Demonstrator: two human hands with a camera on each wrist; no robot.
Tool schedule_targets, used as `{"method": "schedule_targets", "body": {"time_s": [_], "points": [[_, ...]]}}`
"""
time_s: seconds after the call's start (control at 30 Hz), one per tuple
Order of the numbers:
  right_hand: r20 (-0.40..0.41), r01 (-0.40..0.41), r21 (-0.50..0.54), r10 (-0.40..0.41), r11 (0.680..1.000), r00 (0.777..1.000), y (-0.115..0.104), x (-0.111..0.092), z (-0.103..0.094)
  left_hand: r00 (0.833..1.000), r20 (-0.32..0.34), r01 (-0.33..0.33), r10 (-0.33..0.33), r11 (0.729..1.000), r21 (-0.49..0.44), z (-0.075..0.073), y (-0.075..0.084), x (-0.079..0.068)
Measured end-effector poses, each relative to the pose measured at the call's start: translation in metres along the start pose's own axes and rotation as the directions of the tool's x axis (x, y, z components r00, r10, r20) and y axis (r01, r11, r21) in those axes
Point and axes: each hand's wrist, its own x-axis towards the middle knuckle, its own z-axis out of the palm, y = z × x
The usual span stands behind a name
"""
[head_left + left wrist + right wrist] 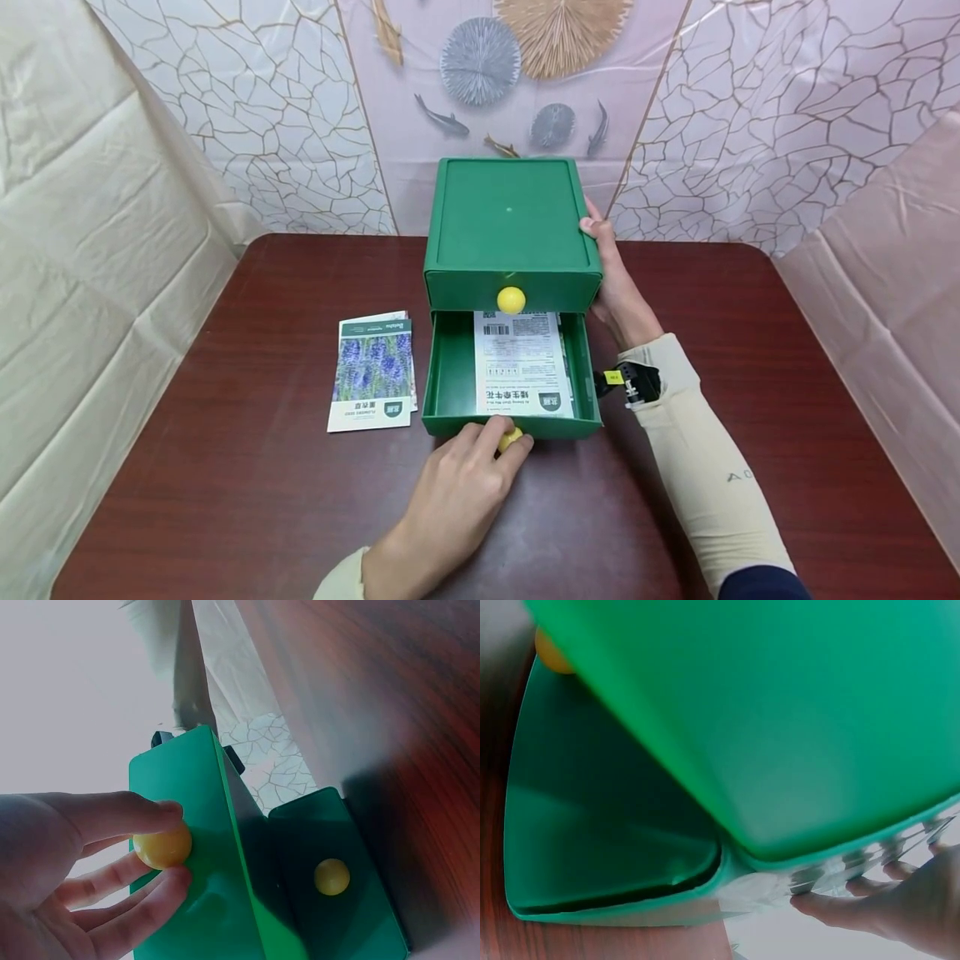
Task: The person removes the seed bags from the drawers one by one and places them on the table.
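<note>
Green walls and a flat green top made up the drawer box, which stood on the reddish-brown table with one drawer out toward the person. The left hand came up from the bottom of the head view, back of the hand uppermost, its wrist slanting in from a pale cuff. Its thumb and fingers were clamped on the yellow knob from opposite sides, as the left wrist view also showed. The right forearm, in a cream sleeve with a black wrist device, reached forward past the drawer. The right hand lay along the box's right side, thumb at the top edge; the right wrist view showed its fingers spread apart, touching that side. A second knob sat on the closed front. Within the open drawer lay a white printed packet, barcode toward the back. Left of the box, well apart from both hands, a purple-flower packet rested on another packet, whose margins peeked out.
</note>
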Motion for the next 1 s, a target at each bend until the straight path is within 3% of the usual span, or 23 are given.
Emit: {"method": "schedule_targets", "body": {"time_s": [0.3,0.47,0.8,0.93,1.0], "points": [[-0.013,0.002,-0.002,-0.002,1.000,1.000,-0.002,-0.002,0.001,1.000,0.024,-0.011,0.012,1.000,-0.013,0.002,0.001,-0.002],[-0.027,-0.005,-0.027,0.005,1.000,1.000,-0.002,-0.002,0.001,1.000,0.005,-0.006,0.006,1.000,-0.007,0.002,0.002,-0.003],[-0.015,0.001,-0.022,-0.001,1.000,1.000,0.000,-0.001,0.002,0.991,-0.130,-0.040,0.041,0.999,0.012,-0.008,0.001,0.002],[-0.008,0.002,-0.022,-0.002,1.000,1.000,0.000,-0.001,0.003,0.974,-0.210,-0.080,0.083,0.996,0.026,-0.015,-0.002,0.007],[-0.005,-0.010,-0.022,0.010,1.000,1.000,-0.010,-0.007,0.010,0.962,-0.254,-0.093,0.100,0.995,0.039,-0.019,-0.003,0.010]]}}
